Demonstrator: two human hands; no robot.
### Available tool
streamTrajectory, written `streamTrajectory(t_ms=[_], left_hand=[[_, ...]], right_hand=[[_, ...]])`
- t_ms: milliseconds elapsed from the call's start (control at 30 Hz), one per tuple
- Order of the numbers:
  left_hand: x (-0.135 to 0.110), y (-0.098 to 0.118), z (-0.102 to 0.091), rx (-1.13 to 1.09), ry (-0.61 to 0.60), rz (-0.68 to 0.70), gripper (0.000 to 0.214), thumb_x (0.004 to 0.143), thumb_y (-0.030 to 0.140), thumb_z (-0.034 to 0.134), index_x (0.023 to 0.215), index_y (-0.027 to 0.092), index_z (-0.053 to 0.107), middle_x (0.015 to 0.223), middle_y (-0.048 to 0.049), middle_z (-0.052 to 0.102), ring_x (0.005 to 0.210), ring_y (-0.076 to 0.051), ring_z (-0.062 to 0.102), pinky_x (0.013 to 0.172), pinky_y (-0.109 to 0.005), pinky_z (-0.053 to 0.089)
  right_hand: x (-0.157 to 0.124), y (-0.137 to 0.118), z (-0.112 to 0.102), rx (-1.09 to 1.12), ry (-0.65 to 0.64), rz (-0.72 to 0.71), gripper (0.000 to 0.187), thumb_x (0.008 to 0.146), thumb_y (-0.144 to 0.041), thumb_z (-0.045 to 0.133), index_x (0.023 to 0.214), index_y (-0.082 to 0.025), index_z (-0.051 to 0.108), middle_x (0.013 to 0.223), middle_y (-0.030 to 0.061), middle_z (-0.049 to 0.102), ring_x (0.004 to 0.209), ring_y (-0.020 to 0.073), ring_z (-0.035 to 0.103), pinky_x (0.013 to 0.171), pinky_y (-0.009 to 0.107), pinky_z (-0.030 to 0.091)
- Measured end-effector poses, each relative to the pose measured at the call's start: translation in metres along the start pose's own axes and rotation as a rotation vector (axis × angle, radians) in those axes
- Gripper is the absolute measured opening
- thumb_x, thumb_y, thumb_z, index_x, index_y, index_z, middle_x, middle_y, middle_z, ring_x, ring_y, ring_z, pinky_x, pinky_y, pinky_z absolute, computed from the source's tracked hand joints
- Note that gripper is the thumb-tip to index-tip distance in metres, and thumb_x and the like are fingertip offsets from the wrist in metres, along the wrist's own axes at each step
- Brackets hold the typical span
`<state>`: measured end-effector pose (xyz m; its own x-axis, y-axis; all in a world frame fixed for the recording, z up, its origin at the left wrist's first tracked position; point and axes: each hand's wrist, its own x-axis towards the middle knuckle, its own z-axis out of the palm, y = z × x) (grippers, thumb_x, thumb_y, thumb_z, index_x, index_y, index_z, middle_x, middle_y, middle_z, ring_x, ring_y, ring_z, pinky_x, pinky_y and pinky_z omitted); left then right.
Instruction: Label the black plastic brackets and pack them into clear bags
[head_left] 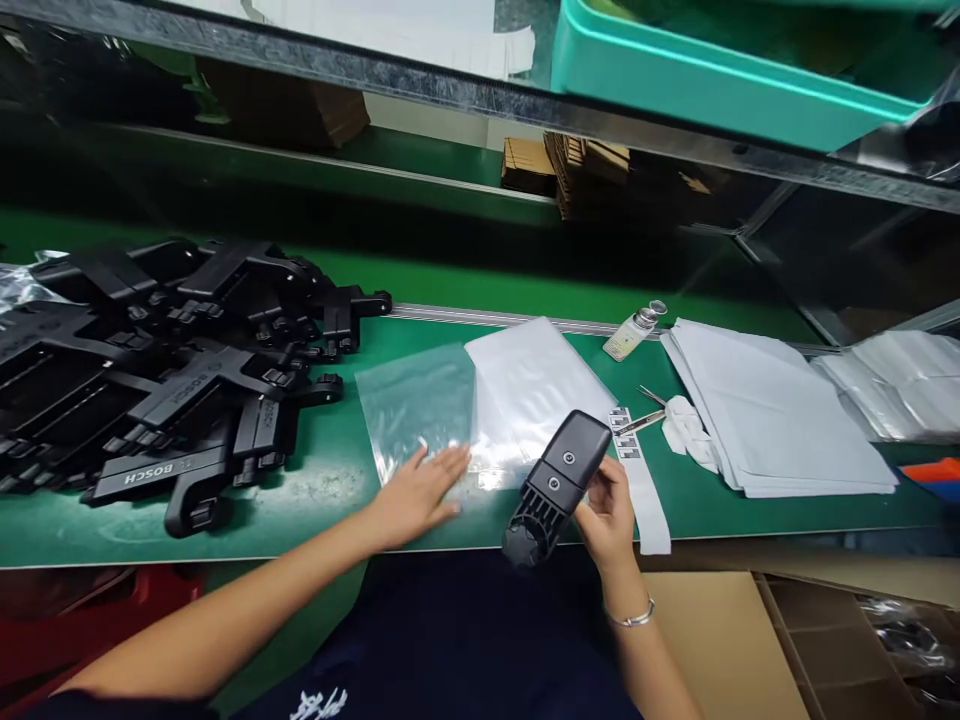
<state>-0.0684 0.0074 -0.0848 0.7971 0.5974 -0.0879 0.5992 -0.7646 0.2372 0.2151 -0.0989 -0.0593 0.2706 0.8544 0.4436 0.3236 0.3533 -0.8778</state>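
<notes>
My left hand [421, 494] lies with its fingers stretched out on the near edge of a clear plastic bag [424, 395]. A black plastic part [568, 458] with two screws and a round ribbed end is in my right hand [609, 510], tilted above the bench edge. Behind it lie a white sheet or stack of bags [536, 375] and a strip of printed labels [645, 495]. To the left, several black Bosch-marked brackets [202, 385] are heaped up.
Tweezers [641, 422] lie by crumpled white cloth [686, 430]. A small bottle [634, 332] stands behind. White sheets [780, 410] and clear bags [907, 385] are stacked right. Overhead, a metal shelf [420, 85] carries a teal bin [720, 85]. Cardboard boxes [720, 640] sit below right.
</notes>
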Motion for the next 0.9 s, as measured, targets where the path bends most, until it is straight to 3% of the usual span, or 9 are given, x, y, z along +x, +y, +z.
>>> streamTrajectory(t_ms=[67,133,300,467,533,633,700,800,900], left_hand=[[0.008,-0.004,-0.004,0.027,0.015,-0.137,0.061,0.1,0.046,0.033,0.154,0.02,0.024,0.159,-0.0112,0.025,0.146,-0.028,0.029,0.116,-0.051,0.023],[0.008,-0.004,-0.003,0.045,0.039,-0.189,0.061,0.099,0.044,0.034,0.154,0.018,0.023,0.159,-0.012,0.024,0.147,-0.029,0.026,0.116,-0.052,0.023],[-0.006,-0.003,0.001,0.012,0.02,0.031,0.065,0.098,0.051,0.035,0.155,0.025,0.016,0.159,-0.0063,0.028,0.146,-0.026,0.03,0.117,-0.049,0.024],[0.03,-0.014,-0.018,0.054,0.009,-0.337,0.061,0.099,0.042,0.036,0.153,0.017,0.025,0.16,-0.0123,0.02,0.147,-0.03,0.023,0.116,-0.056,0.023],[0.024,-0.005,-0.011,0.064,0.038,-0.27,0.063,0.098,0.043,0.039,0.154,0.017,0.024,0.16,-0.0124,0.021,0.147,-0.03,0.024,0.116,-0.055,0.024],[-0.004,0.002,0.003,0.019,0.012,-0.04,0.066,0.097,0.05,0.038,0.155,0.023,0.02,0.159,-0.0083,0.025,0.147,-0.026,0.027,0.118,-0.05,0.024],[-0.007,-0.008,0.002,0.01,0.02,-0.099,0.063,0.098,0.048,0.035,0.154,0.023,0.021,0.159,-0.0084,0.025,0.146,-0.027,0.028,0.117,-0.052,0.024],[0.021,-0.034,-0.014,0.005,0.088,-0.359,0.06,0.098,0.043,0.034,0.153,0.019,0.026,0.16,-0.0118,0.023,0.146,-0.03,0.026,0.115,-0.057,0.025],[0.048,-0.047,-0.023,-0.012,0.187,-0.38,0.051,0.098,0.035,0.037,0.144,0.015,0.042,0.154,-0.013,0.037,0.141,-0.03,0.037,0.112,-0.053,0.035]], right_hand=[[0.0,-0.001,0.001,0.019,-0.003,-0.004,0.043,0.081,-0.02,0.067,0.121,-0.028,0.053,0.118,0.0088,0.052,0.114,0.0238,0.055,0.097,0.044,0.051],[0.0,-0.003,0.002,0.014,0.009,0.014,0.042,0.082,-0.021,0.067,0.12,-0.027,0.054,0.118,0.0092,0.052,0.115,0.0242,0.055,0.1,0.046,0.05],[-0.001,-0.007,0.0,-0.008,0.02,0.097,0.039,0.083,-0.024,0.067,0.12,-0.026,0.055,0.12,0.0103,0.053,0.118,0.0252,0.056,0.102,0.046,0.05],[-0.001,-0.009,-0.002,0.003,0.062,0.121,0.041,0.081,-0.025,0.069,0.12,-0.026,0.057,0.12,0.0098,0.054,0.117,0.0244,0.056,0.102,0.043,0.05],[-0.003,-0.009,-0.004,-0.003,0.062,0.128,0.042,0.08,-0.024,0.069,0.12,-0.026,0.057,0.121,0.0095,0.055,0.118,0.0241,0.056,0.102,0.043,0.05],[-0.005,-0.008,-0.007,0.003,0.059,0.142,0.04,0.081,-0.024,0.069,0.119,-0.026,0.058,0.12,0.0095,0.055,0.117,0.0242,0.057,0.1,0.042,0.051],[-0.005,-0.006,-0.007,0.02,0.061,0.141,0.039,0.08,-0.025,0.069,0.118,-0.026,0.058,0.119,0.0097,0.056,0.117,0.0248,0.057,0.1,0.043,0.051],[-0.004,-0.005,-0.005,0.034,0.063,0.133,0.04,0.079,-0.026,0.07,0.116,-0.025,0.058,0.119,0.01,0.056,0.116,0.0254,0.057,0.101,0.045,0.051],[-0.004,-0.006,-0.002,0.03,0.043,0.138,0.039,0.081,-0.025,0.069,0.118,-0.026,0.057,0.12,0.0102,0.055,0.117,0.0251,0.057,0.102,0.045,0.05]])
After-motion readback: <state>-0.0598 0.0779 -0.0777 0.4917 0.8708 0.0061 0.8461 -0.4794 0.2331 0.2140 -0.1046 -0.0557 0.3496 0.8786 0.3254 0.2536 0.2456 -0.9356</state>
